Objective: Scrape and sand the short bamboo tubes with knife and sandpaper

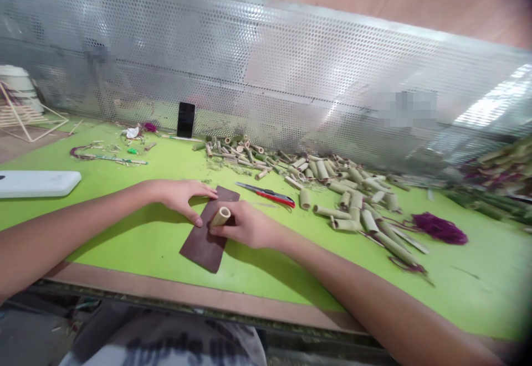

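Note:
A brown sheet of sandpaper lies on the green tabletop near the front edge. My left hand rests flat on its left upper part, fingers stretched out. My right hand is closed around a short bamboo tube, whose lower end presses on the sandpaper while its open end points up and left.
A red-handled utility knife lies just behind the sandpaper. A heap of cut bamboo pieces spreads to the right. A black phone leans on the perforated metal wall. Purple fibre lies right, a white flat box left.

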Motion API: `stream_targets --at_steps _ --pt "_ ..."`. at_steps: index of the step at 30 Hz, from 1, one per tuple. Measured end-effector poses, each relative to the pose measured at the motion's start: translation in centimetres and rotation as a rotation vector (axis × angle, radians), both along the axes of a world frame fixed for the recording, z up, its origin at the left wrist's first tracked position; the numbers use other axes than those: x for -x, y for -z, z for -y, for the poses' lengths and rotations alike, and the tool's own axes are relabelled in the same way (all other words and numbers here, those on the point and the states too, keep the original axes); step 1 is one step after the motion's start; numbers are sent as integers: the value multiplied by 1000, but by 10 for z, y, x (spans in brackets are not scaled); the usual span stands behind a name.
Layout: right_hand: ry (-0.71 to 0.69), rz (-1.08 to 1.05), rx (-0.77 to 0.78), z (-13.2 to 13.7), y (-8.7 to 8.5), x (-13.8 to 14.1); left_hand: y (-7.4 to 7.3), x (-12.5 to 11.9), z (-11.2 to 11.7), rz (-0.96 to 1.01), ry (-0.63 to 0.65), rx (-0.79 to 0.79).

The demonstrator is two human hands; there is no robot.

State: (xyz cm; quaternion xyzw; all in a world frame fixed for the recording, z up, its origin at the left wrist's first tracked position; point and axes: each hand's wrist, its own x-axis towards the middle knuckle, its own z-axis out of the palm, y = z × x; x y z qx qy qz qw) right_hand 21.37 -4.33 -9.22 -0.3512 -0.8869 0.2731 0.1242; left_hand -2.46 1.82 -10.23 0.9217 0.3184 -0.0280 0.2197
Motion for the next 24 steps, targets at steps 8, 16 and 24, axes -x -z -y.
stream_targets --at_steps 8,16,24 --pt "212 108 -135 -10 3 -4 -1 0 0 -12 -8 -1" --pt "-31 -41 182 -1 -3 -3 -4 -1 2 -21 -8 11" --pt "251 83 -98 -14 6 -4 -1 0 1 -20 -9 0"
